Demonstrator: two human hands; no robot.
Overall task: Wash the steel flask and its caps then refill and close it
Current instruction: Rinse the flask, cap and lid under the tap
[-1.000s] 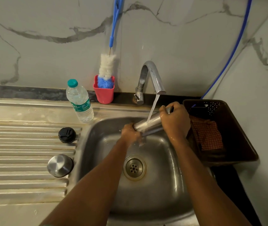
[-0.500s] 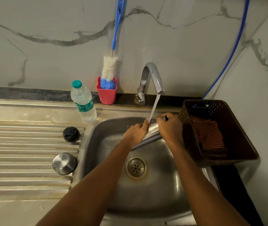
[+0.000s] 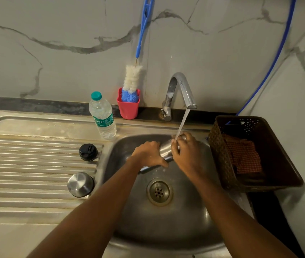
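Slid left hand (image 3: 148, 153) up flask (image 3: 165, 150); right hand (image 3: 187, 155) at its mouth, fingers (image 3: 159, 162) of both gripping it. Mid-rinse, seemingly; caps (image 3: 88, 152), refill, closing left.

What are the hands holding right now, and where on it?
Both hold the cylindrical steel flask: left hand grips its lower body, right hand its upper end under the tap stream.

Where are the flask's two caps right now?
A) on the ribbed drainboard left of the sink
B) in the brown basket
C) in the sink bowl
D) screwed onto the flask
A: the black cap and the steel cap both sit on the drainboard.
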